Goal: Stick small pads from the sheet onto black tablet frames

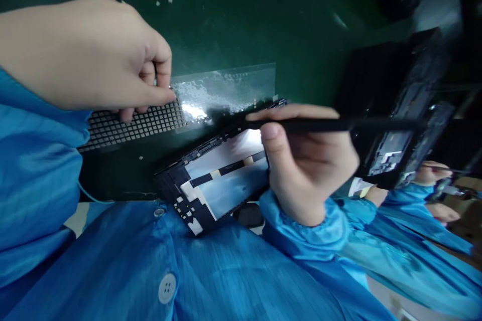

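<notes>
My left hand [94,55] is curled, thumb and forefinger pinched at the edge of a sheet of small black squares [143,123] where it meets its clear shiny backing [226,91]. What the pinch holds is too small to make out. My right hand [305,165] grips a thin black stick-like tool [339,124] that points left. Its tip sits over the upper edge of a dark device frame with pale panels [218,178], which leans off the table edge toward my blue smock.
The green table mat [233,15] carries a few white specks. A stack of dark device parts [406,130] stands at the right. Beyond it, another person's hands [433,175] in blue sleeves are at work.
</notes>
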`<state>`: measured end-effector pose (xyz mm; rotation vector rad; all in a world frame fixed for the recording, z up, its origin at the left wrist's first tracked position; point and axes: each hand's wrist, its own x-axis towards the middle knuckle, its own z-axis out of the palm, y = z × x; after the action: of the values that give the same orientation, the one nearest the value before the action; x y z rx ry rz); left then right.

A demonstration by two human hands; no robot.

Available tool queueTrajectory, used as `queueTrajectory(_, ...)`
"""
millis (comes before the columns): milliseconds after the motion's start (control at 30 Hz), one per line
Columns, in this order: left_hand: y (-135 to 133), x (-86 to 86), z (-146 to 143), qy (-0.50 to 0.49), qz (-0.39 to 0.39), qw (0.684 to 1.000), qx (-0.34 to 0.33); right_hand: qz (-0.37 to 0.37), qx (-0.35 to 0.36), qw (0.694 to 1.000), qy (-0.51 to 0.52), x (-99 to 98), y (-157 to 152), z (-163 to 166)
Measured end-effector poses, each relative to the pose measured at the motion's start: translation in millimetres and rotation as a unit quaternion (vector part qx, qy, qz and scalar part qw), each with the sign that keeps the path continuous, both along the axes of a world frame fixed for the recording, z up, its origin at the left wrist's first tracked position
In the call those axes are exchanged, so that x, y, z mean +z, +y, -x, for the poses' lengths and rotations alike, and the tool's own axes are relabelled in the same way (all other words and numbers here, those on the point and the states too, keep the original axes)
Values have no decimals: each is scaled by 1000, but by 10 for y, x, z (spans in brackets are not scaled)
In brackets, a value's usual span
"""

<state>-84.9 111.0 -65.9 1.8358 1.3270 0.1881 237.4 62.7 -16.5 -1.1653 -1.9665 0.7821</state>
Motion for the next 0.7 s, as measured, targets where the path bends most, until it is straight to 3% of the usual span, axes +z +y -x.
queueTrajectory(100, 101, 286, -210, 133, 28, 991, 4, 81, 137, 987, -1, 107, 382, 274)
queueTrajectory(167, 122, 401, -310, 176, 61, 982, -3, 110, 224, 968, -36, 45, 641, 456)
queueTrajectory(233, 113, 445, -363, 184, 67, 981, -1, 132, 260, 955, -53, -72, 820, 583)
queueTrajectory(400, 79, 390, -348, 151, 46, 987, -10, 217, 216, 952, -12, -209, 867, 611)
queueTrajectory(600, 92, 376, -342, 136, 20, 990, -21, 201, 224, 952, -47, -129, 871, 613)
queueTrajectory(700, 92, 408, -357, 152, 33, 988, -10, 233, 216, 948, -24, -170, 936, 636)
